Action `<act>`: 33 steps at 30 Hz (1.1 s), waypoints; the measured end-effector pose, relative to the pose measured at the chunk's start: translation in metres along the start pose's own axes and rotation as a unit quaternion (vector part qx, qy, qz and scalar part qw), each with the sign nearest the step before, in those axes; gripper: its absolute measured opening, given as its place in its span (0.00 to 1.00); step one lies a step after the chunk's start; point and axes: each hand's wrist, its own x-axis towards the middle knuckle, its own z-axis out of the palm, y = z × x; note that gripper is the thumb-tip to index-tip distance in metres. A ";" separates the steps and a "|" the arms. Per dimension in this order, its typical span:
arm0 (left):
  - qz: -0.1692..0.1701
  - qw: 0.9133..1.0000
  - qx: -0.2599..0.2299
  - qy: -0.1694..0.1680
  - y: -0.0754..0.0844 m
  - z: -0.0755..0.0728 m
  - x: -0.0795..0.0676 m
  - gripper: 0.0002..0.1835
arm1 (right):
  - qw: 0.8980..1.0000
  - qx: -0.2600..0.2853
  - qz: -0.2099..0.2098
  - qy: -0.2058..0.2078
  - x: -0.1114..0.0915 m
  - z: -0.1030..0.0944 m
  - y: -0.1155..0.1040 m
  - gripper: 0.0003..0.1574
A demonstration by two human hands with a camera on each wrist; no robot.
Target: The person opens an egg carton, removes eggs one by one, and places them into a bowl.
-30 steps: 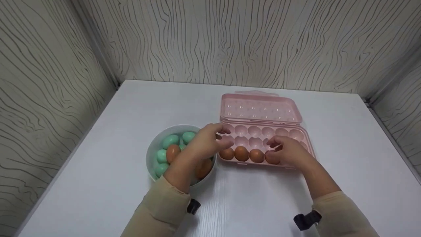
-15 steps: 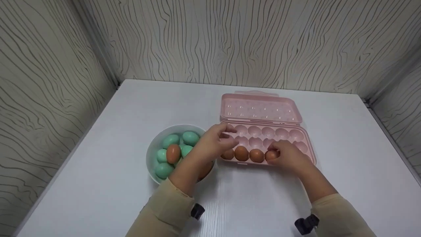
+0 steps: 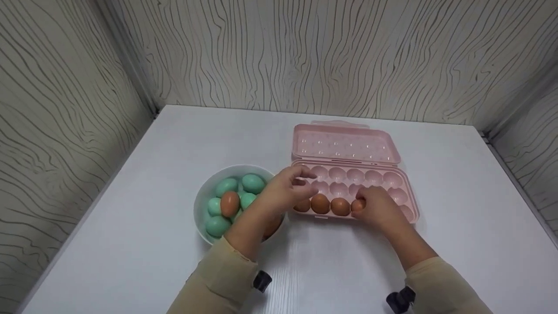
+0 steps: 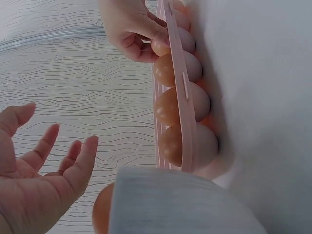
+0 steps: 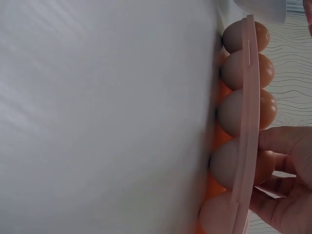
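My right hand (image 3: 381, 208) grips a brown egg (image 3: 358, 205) that sits in the front row of an open pink egg box (image 3: 396, 196). In the right wrist view thumb and fingers wrap the top of that egg (image 5: 264, 168). Three more brown eggs stand in the same row to its left, among them one (image 3: 320, 203) near the left end. My left hand (image 3: 283, 189) hovers between the white bowl (image 3: 199, 209) and the box's left end. Its fingers are spread and loosely bent, with nothing held, as the left wrist view shows the hand (image 4: 46, 175).
Several green eggs (image 3: 226, 187) and a brown egg (image 3: 230, 203) lie in the bowl; another brown egg is partly hidden by my left arm. The box lid (image 3: 346, 141) lies back behind the cups. Patterned panels (image 3: 305, 56) border the white table (image 3: 209, 135).
My right hand has come down from above the front row, and its fingers have closed around the brown egg there. My left hand has shifted slightly to the right.
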 end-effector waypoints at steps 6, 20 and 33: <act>0.016 1.000 -0.002 -0.004 0.000 0.000 -0.001 0.13 | 1.000 0.017 0.017 -0.006 -0.001 -0.002 0.002 0.09; 0.025 1.000 0.004 -0.005 0.000 0.000 -0.001 0.12 | 0.999 0.019 0.007 0.029 -0.004 -0.018 0.004 0.16; 0.004 1.000 0.028 -0.008 0.004 0.002 0.000 0.14 | 0.988 0.140 0.066 -0.017 0.000 -0.036 -0.002 0.27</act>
